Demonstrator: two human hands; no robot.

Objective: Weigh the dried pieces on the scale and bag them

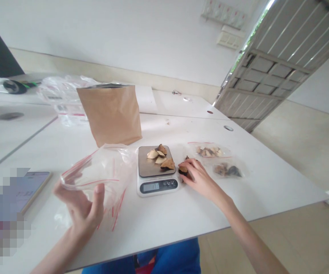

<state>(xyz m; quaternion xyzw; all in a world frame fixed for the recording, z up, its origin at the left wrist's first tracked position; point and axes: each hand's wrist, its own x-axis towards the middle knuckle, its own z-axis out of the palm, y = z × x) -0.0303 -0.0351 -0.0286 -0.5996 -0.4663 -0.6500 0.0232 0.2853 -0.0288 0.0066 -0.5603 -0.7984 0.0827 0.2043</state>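
My left hand (81,205) holds up an empty clear zip bag (101,169) with a red seal line, its mouth spread open, above the white table (181,213). My right hand (200,177) rests on the table just right of a small digital scale (156,171) and is closed on a dark brown dried piece (183,169). Several tan and brown dried pieces (161,156) lie on the scale's steel plate.
A brown paper pouch (111,112) stands behind the scale. Two filled zip bags (210,152) (227,170) lie to the right. A phone (31,186) lies at the left, a heap of plastic bags (64,95) farther back. The table's front edge runs close to me.
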